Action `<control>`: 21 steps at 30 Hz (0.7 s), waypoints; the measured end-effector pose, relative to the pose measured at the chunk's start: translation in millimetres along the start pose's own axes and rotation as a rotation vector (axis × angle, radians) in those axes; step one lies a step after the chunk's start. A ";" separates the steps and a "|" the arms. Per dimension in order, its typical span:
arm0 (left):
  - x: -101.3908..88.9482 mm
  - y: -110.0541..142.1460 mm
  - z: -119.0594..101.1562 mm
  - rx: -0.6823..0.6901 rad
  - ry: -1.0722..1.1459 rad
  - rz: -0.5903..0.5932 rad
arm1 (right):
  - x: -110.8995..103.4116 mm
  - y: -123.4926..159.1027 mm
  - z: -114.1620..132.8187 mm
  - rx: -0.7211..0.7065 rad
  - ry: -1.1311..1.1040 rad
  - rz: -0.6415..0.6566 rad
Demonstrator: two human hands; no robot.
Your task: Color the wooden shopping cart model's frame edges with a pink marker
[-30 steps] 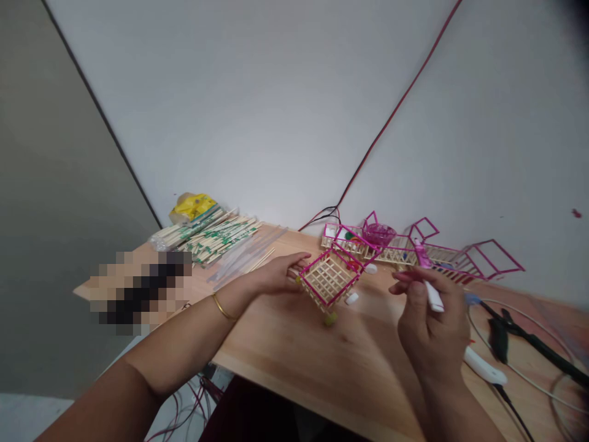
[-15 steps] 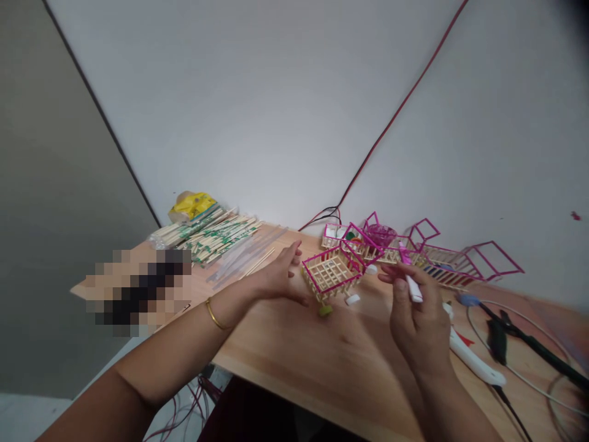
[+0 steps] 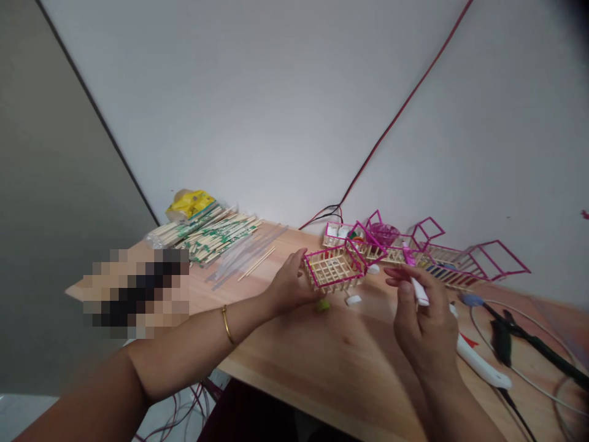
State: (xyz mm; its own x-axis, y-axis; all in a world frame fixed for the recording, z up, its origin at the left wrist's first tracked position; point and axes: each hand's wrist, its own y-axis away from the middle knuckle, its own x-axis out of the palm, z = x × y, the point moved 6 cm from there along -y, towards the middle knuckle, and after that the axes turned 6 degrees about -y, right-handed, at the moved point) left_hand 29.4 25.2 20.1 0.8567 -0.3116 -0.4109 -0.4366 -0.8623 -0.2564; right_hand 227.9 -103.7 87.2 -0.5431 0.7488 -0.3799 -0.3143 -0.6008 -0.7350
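A miniature cart [image 3: 334, 270] built of thin wooden sticks, with magenta edges and a raised magenta handle frame, stands on the table. A green bottle-cap wheel [image 3: 323, 305] and a white bottle-cap wheel [image 3: 353, 300] show under it. My left hand [image 3: 292, 285] grips the cart's left end, its fingertips at the rim and its thumb low along the side. To the right of the cart, my right hand [image 3: 426, 331] is closed round a white marker pen [image 3: 419, 291], apart from the cart. The pen's front end is partly hidden by my fingers.
Wooden stick carts with magenta frames [image 3: 494, 261] line the wall side, near a pink bowl [image 3: 384, 233]. At right lie a white glue gun [image 3: 483, 365] and cables. Wrapped chopsticks [image 3: 221, 236], clear strips [image 3: 243, 255] and a yellow packet [image 3: 191, 202] lie at left.
My left hand first drew away from the cart, then came back and took hold of its left end. The cart has tilted and turned slightly. My right hand, with the pen, moved slightly left, then back.
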 end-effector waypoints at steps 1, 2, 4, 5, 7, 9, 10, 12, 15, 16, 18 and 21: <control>-0.9 -2.6 3.3 -0.009 0.073 0.016 | -1.0 0.4 -1.3 0.006 -0.018 -0.005; -1.6 -5.3 7.1 -0.026 0.168 0.036 | -2.7 0.7 -2.6 0.012 -0.030 -0.017; -1.8 -10.1 14.2 -0.075 0.378 0.091 | -8.0 0.6 -3.6 0.017 -0.020 -0.054; -2.7 -12.1 16.8 -0.095 0.452 0.102 | -11.1 0.2 -3.3 0.018 -0.008 -0.077; -4.1 -14.7 19.4 -0.112 0.515 0.126 | -17.2 -1.2 -0.7 0.013 0.005 -0.123; -3.9 -15.5 20.2 -0.124 0.564 0.164 | -21.3 -2.8 1.3 0.032 -0.021 -0.150; -3.5 -15.5 20.9 -0.136 0.603 0.181 | -22.7 -3.4 1.8 0.046 -0.038 -0.158; -3.4 -15.8 23.7 -0.161 0.689 0.194 | -24.6 -4.0 1.8 0.069 -0.064 -0.170; -4.4 -18.4 30.3 -0.179 0.766 0.202 | -24.7 -3.1 -1.9 0.116 -0.091 -0.152; -4.6 -19.7 32.1 -0.177 0.781 0.213 | -24.2 -2.4 -4.0 0.138 -0.106 -0.142; -5.8 -22.0 34.5 -0.172 0.795 0.234 | -22.5 -1.0 -7.3 0.173 -0.129 -0.115; -8.5 -23.9 35.7 -0.178 0.783 0.255 | -19.0 0.0 -6.1 0.156 -0.126 -0.071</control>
State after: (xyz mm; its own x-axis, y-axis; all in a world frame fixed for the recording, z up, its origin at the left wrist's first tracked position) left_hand 22.7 62.7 -1.4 0.7096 -0.6353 0.3047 -0.6488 -0.7578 -0.0690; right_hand 242.9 -116.2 91.0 -0.6054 0.7559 -0.2493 -0.4669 -0.5909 -0.6579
